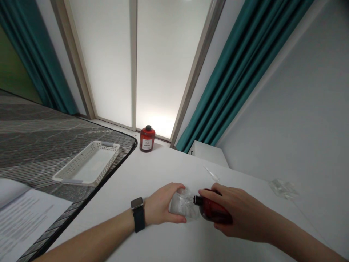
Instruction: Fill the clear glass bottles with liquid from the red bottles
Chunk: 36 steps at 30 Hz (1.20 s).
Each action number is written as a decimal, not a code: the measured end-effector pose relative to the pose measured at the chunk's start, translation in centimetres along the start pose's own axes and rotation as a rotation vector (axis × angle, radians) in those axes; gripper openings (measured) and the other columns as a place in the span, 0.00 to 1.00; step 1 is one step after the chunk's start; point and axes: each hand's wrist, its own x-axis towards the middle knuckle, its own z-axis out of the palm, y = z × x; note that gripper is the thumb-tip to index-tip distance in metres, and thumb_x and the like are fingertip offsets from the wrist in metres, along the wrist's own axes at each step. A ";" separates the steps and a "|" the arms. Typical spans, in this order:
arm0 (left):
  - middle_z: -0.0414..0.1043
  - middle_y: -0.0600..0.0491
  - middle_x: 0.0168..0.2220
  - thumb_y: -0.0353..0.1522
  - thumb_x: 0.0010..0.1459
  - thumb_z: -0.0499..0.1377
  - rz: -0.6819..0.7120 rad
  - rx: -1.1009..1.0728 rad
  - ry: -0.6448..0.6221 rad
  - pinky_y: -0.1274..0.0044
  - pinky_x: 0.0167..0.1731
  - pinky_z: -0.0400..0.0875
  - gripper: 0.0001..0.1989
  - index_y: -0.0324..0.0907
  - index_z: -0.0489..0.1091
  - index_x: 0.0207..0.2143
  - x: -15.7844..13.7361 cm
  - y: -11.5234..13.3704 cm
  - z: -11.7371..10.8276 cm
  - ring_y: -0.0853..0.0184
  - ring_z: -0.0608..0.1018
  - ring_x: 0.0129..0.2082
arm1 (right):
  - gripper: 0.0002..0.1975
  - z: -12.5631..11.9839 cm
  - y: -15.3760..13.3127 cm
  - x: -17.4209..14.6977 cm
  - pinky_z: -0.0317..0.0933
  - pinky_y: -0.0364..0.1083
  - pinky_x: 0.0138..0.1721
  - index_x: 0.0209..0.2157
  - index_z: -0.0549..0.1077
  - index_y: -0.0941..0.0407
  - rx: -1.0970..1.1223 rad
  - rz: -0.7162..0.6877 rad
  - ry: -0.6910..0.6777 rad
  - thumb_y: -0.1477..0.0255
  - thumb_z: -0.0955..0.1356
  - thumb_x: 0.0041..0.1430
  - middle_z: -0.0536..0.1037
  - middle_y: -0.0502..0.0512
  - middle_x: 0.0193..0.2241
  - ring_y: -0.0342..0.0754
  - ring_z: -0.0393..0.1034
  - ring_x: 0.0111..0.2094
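Observation:
My left hand [164,204], with a dark watch on its wrist, is closed around a clear, see-through bottle [182,204]. In my right hand [236,209] is a dark red bottle [215,211], tipped toward the left. Its black neck is uncapped and points at the clear bottle. The two mouths are close together; whether they touch I cannot tell, nor can I make out any liquid running between them. Fingers cover part of both bottles.
Farther back on the white table stands another red bottle [147,140] with a black cap. A clear pipette [211,173] lies beyond my right hand, and crumpled clear plastic [283,188] at the right. Leftward are a white basket [58,177] and printed papers [35,222].

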 end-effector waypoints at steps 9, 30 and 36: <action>0.71 0.44 0.52 0.40 0.43 0.74 0.013 0.014 -0.005 0.62 0.52 0.68 0.39 0.43 0.61 0.56 0.0 -0.1 0.0 0.52 0.74 0.50 | 0.36 -0.1 -0.1 0.1 0.61 0.49 0.37 0.60 0.61 0.45 -0.005 -0.002 -0.005 0.73 0.70 0.48 0.72 0.56 0.44 0.54 0.72 0.38; 0.71 0.44 0.53 0.40 0.43 0.74 0.010 0.015 -0.003 0.62 0.51 0.69 0.40 0.43 0.61 0.56 0.0 -0.1 0.0 0.52 0.75 0.50 | 0.36 -0.3 -0.2 0.1 0.62 0.50 0.37 0.60 0.61 0.45 -0.023 0.001 -0.021 0.74 0.70 0.48 0.72 0.57 0.44 0.54 0.72 0.38; 0.71 0.44 0.52 0.40 0.43 0.74 0.006 0.011 -0.002 0.63 0.51 0.69 0.39 0.43 0.62 0.55 0.0 0.0 -0.1 0.52 0.75 0.50 | 0.36 -0.5 -0.4 0.2 0.62 0.51 0.38 0.60 0.61 0.44 -0.025 0.018 -0.041 0.73 0.70 0.48 0.72 0.57 0.44 0.55 0.72 0.39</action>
